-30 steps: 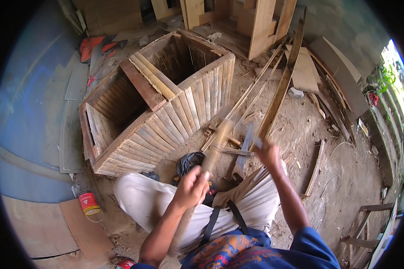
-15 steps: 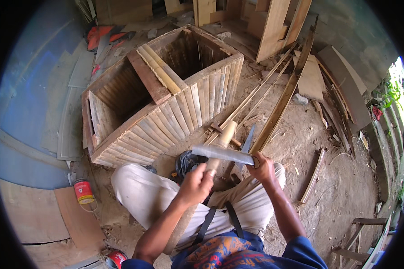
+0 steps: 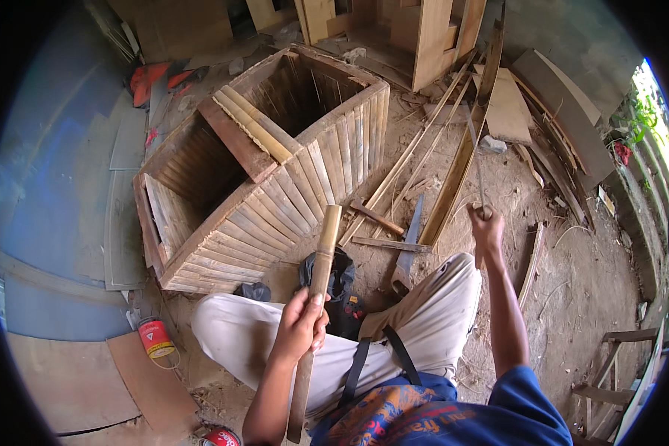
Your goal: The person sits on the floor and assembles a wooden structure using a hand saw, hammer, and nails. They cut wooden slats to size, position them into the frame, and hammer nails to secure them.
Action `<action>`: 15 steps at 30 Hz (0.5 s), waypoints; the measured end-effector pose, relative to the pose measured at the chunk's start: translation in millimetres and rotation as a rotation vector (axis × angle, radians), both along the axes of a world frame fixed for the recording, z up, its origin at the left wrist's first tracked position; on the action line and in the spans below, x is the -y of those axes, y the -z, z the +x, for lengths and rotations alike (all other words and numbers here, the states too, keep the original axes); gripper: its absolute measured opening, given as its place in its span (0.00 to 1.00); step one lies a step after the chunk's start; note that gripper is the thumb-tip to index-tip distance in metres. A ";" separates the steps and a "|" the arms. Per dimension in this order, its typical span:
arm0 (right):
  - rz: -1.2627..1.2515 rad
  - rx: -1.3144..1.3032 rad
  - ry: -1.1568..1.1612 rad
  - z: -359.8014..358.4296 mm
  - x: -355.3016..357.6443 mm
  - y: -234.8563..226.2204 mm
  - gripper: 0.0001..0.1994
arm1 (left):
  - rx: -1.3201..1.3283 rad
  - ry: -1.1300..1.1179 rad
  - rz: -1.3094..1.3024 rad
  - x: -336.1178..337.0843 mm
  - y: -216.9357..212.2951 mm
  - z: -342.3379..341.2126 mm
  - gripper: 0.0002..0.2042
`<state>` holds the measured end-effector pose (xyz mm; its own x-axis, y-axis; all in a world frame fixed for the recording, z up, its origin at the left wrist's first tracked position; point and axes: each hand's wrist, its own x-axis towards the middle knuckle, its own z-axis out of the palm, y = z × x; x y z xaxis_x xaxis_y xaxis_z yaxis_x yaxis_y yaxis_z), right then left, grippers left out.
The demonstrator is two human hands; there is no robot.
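A bamboo stick (image 3: 316, 297) is held upright over the lap, the left hand (image 3: 301, 327) closed round it about midway, so that a long stretch stands above the grip and a shorter one hangs below it. A long blade (image 3: 474, 160) is raised in the right hand (image 3: 487, 227), which is clenched on the handle; the blade stands well apart from the stick, up and to the right of the left grip. No cut or split can be made out at the stick's top end, so the work on this piece is judged to be barely begun. Beyond the stick's upper end a large slatted bamboo box (image 3: 267, 171) stands, its sides largely covered with strips, which suggests that much of the building is done. A hammer (image 3: 375, 217) and loose strips (image 3: 424, 149) lie on the dirt between the two hands.
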<state>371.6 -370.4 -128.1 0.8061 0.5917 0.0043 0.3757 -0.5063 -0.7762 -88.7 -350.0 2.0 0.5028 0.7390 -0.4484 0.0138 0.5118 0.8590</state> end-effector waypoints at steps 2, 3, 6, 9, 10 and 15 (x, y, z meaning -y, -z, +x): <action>0.018 -0.078 -0.261 -40.3 19.8 -12.6 0.10 | 0.048 0.029 -0.039 -9.4 11.1 13.8 0.12; 0.061 0.020 -0.366 -63.9 32.7 -16.3 0.08 | 0.063 0.039 -0.066 -10.4 15.6 20.8 0.12; 0.149 0.417 -0.766 -115.5 40.1 -16.1 0.11 | 0.071 0.058 -0.053 -10.5 18.3 34.9 0.12; 0.033 0.305 -0.643 -112.2 28.2 -10.9 0.11 | 0.080 0.155 -0.032 -1.6 5.3 30.0 0.12; 0.018 0.039 -0.433 -100.3 21.0 -9.0 0.09 | 0.103 0.250 -0.014 4.2 -1.5 23.6 0.12; -0.280 0.156 -0.121 -45.3 1.6 -4.4 0.17 | 0.183 0.007 -0.053 -3.8 -6.7 21.4 0.14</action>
<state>326.2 -372.0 -123.7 0.7327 0.6784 -0.0541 0.5491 -0.6363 -0.5419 -67.4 -346.1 8.7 0.5847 0.7132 -0.3867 -0.1367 0.5565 0.8196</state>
